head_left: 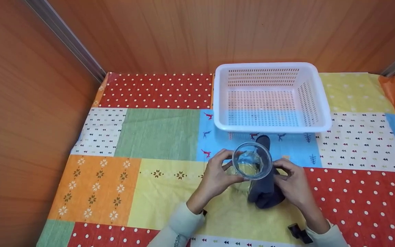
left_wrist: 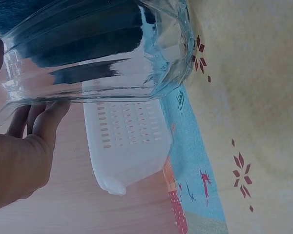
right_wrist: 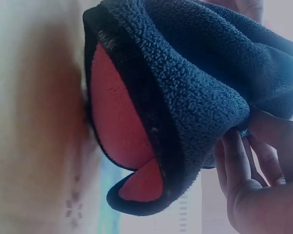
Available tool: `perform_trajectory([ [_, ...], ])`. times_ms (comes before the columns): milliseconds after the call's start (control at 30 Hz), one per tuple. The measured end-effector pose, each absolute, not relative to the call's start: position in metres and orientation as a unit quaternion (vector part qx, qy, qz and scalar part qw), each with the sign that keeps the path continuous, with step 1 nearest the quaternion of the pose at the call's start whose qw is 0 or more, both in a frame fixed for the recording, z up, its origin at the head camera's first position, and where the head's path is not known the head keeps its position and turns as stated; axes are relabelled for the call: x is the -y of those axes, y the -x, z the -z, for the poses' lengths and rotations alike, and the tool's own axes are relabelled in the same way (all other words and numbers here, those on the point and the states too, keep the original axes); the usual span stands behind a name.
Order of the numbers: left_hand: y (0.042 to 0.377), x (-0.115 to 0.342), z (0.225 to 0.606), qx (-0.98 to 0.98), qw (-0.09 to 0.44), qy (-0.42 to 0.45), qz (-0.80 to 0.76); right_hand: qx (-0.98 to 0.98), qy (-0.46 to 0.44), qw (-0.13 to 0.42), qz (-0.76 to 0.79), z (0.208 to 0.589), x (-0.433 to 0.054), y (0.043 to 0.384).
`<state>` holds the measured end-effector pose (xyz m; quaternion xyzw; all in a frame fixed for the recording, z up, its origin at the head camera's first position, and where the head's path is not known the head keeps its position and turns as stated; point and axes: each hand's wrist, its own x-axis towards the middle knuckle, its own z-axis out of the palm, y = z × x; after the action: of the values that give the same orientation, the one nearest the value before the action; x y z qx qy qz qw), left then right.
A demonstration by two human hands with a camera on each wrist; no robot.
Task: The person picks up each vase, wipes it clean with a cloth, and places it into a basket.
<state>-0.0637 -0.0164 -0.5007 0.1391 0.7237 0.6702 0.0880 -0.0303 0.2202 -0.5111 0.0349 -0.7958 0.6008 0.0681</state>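
We've got the glass gripped in our left hand, dark cloth pinched in our right hand; pickup's done (what's left, we can't tell).

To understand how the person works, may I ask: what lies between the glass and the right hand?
The dark cloth lies between the glass and the right hand, which pinches it; the head view shows this.
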Motion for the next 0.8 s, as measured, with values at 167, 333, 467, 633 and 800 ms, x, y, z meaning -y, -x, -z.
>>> perform_trajectory([
  [167,0.064,0.016,0.500,-0.725,0.088,-0.138,-0.669,0.807,-0.030,0.063,-0.586,0.522,-0.222,0.029],
  [333,0.064,0.016,0.499,-0.727,0.085,-0.137,-0.668,0.824,-0.010,0.057,-0.564,0.530,-0.223,0.029],
  [467,0.064,0.015,0.499,-0.726,0.085,-0.139,-0.668,0.831,0.000,0.052,-0.553,0.533,-0.224,0.029],
  [633,0.064,0.016,0.499,-0.725,0.085,-0.140,-0.669,0.835,-0.006,0.051,-0.547,0.530,-0.223,0.029],
  [800,0.064,0.016,0.499,-0.728,0.087,-0.140,-0.665,0.832,-0.012,0.048,-0.553,0.525,-0.222,0.030],
])
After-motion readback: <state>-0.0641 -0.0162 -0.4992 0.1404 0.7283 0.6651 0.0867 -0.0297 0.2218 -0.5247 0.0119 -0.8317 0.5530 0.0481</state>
